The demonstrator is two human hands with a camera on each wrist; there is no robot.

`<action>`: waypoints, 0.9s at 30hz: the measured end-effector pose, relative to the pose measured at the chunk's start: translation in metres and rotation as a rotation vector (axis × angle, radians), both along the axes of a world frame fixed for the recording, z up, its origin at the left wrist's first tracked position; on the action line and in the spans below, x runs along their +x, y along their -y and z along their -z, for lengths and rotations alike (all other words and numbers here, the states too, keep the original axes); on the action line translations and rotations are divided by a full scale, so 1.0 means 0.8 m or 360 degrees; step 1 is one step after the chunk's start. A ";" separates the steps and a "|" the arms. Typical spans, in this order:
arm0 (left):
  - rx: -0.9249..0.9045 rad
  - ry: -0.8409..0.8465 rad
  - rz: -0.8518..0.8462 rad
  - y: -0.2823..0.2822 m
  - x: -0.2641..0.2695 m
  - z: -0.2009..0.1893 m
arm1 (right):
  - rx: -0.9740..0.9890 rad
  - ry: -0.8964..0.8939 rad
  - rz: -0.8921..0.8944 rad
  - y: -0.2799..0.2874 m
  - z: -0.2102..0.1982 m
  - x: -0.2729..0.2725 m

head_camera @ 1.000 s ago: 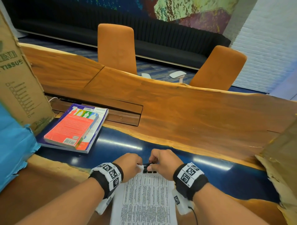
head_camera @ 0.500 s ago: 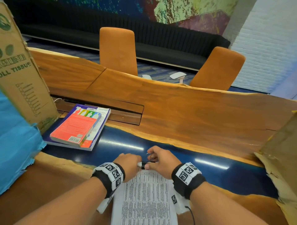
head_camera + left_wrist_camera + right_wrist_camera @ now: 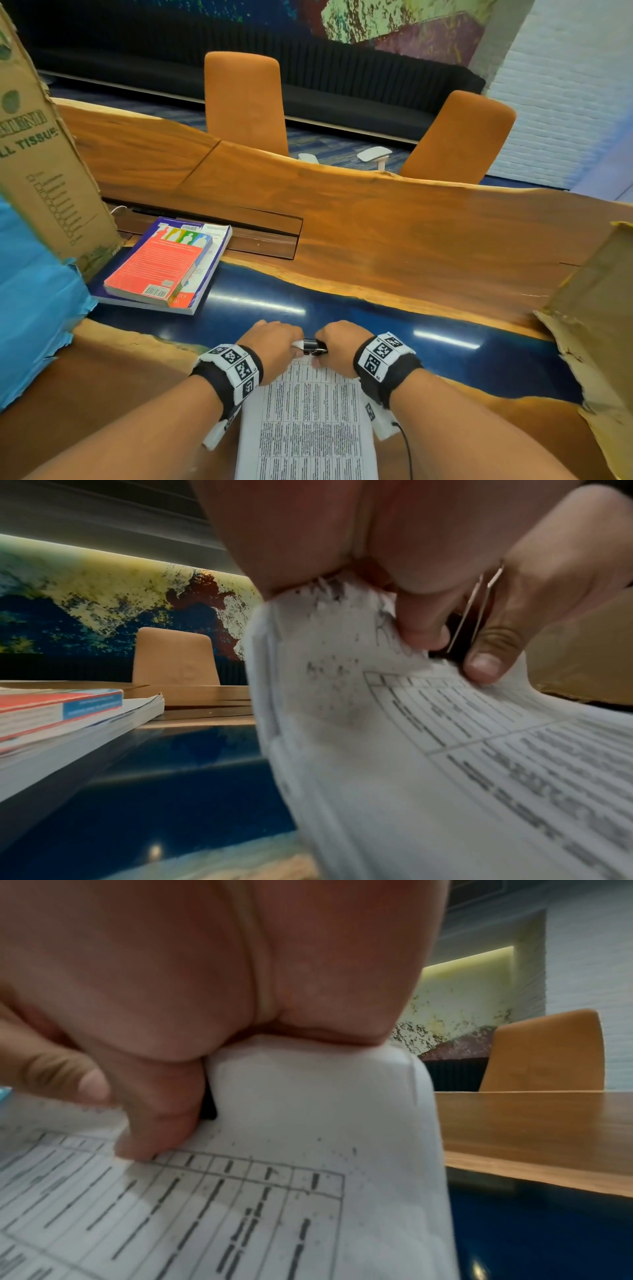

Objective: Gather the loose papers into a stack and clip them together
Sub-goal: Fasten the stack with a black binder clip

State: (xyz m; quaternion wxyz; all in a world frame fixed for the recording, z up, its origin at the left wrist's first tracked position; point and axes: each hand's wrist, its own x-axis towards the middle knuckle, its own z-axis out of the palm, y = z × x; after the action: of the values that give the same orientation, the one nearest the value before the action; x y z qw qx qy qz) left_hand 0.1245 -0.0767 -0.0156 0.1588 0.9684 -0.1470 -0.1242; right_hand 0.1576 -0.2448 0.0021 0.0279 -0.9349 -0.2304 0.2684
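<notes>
A stack of printed papers (image 3: 305,421) lies lengthwise in front of me, its far edge lifted and curled. A black binder clip (image 3: 313,346) with silver wire handles sits on that far edge. My left hand (image 3: 291,344) pinches the papers' edge just left of the clip, thumb on the top sheet (image 3: 445,750). My right hand (image 3: 323,348) curls round the clip from the right. In the right wrist view the right thumb presses the paper (image 3: 308,1110) beside the clip's black body (image 3: 209,1104). The clip's jaws are hidden by my fingers.
Two stacked books (image 3: 164,263) lie on the blue inlay at the left. Cardboard boxes stand at the far left (image 3: 44,164) and the far right (image 3: 596,325). The wooden table (image 3: 394,240) stretches ahead, with two orange chairs (image 3: 245,102) behind it.
My right hand's fingers, stretched out over the clip half a second ago, have curled down round it. Both hands stay at the papers' far edge.
</notes>
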 end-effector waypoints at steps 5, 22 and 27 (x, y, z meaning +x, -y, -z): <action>0.0010 -0.0050 0.0097 -0.006 0.001 -0.001 | 0.0441 -0.0188 0.0210 0.015 -0.003 -0.001; 0.0149 -0.0028 0.0167 0.005 -0.005 0.003 | 0.0236 -0.0031 0.0163 0.013 0.023 -0.022; 0.0111 -0.0212 -0.0034 -0.015 -0.004 0.001 | 0.0021 -0.0097 0.0270 0.052 0.028 -0.012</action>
State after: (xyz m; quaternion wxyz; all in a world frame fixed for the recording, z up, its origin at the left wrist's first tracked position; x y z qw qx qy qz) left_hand 0.1211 -0.0643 -0.0167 0.1356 0.9645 -0.1212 -0.1916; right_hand 0.1483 -0.2864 -0.0206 0.0636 -0.9423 -0.1513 0.2919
